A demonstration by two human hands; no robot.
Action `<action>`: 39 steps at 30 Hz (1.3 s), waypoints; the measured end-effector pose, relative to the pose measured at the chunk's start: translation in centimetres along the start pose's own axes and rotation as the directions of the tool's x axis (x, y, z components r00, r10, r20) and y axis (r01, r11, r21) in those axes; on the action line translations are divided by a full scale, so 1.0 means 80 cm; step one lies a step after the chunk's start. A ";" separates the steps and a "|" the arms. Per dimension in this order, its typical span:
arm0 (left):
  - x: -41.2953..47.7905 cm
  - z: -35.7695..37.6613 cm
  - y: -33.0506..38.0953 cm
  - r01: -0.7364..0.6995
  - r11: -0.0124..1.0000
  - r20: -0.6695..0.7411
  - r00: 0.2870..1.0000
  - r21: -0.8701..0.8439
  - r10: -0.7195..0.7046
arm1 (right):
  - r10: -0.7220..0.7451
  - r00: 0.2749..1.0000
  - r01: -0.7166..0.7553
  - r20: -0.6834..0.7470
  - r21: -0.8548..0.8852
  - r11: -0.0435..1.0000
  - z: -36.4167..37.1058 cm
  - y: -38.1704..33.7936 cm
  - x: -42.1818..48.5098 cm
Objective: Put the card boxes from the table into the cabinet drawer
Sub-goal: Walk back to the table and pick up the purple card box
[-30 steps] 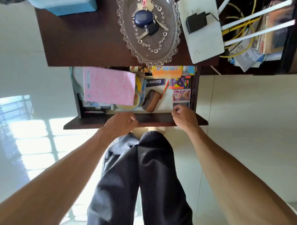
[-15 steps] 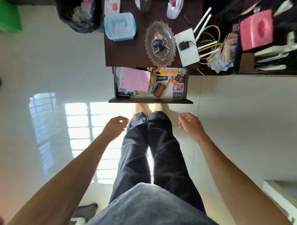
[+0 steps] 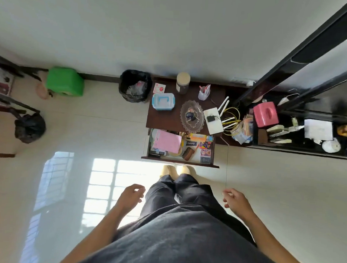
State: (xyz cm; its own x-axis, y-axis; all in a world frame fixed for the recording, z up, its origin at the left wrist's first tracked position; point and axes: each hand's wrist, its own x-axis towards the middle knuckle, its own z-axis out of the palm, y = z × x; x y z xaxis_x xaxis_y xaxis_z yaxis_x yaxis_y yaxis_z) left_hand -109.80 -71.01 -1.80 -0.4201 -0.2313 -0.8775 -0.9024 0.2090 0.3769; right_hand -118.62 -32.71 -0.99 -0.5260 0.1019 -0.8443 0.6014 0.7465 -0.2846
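The cabinet drawer stands pulled open below the dark table top. Along its right side lie card boxes in a row: a colourful one, a pink-purple one and a dark one. My left hand and my right hand hang at my sides, well back from the drawer, fingers loosely curled and holding nothing.
In the drawer also lie a pink sheet and a brown pouch. On the table stand a glass dish with keys, a blue-lidded box, a router. A black bin and green stool stand left.
I stood up and stepped back from the drawer. Both hands left the drawer front and dropped to my sides; the view now takes in the whole room.
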 end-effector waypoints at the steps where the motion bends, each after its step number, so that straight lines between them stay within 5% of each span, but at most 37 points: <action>1: -0.002 0.002 -0.005 0.000 1.000 -0.005 1.000 -0.012 0.000 | -0.006 1.000 0.006 0.003 -0.011 1.000 -0.003 0.001 -0.003; 11: -0.040 0.036 -0.040 0.053 0.974 -0.139 0.987 -0.219 -0.085 | -0.108 0.994 0.108 0.006 -0.172 0.979 -0.077 -0.020 0.023; 18: -0.128 0.104 -0.072 0.005 0.850 -0.317 0.927 -0.527 -0.202 | -0.136 0.966 0.235 0.220 -0.530 0.814 -0.097 -0.061 0.099; 24: -0.213 0.240 -0.152 0.063 0.629 -0.295 0.844 -0.774 -0.448 | -0.268 0.870 0.491 0.413 -0.681 0.543 -0.044 -0.137 0.091; 33: -0.318 0.459 -0.259 0.018 0.039 -0.017 0.684 -0.999 -0.729 | -0.234 0.673 0.740 0.702 -0.637 0.217 0.181 -0.188 -0.035; 39: -0.366 0.540 -0.324 -0.025 -0.098 0.060 0.639 -0.995 -0.767 | -0.221 0.538 0.839 0.813 -0.543 0.046 0.330 -0.123 -0.163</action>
State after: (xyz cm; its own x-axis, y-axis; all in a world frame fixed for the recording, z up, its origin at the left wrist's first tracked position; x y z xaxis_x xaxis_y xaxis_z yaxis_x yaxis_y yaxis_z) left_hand -69.96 -28.61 1.34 0.4296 -0.2511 -0.8674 0.0035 -0.9601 0.2797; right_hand -101.83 -58.74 0.82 0.0731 -0.6446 -0.7610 -0.7397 0.4768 -0.4749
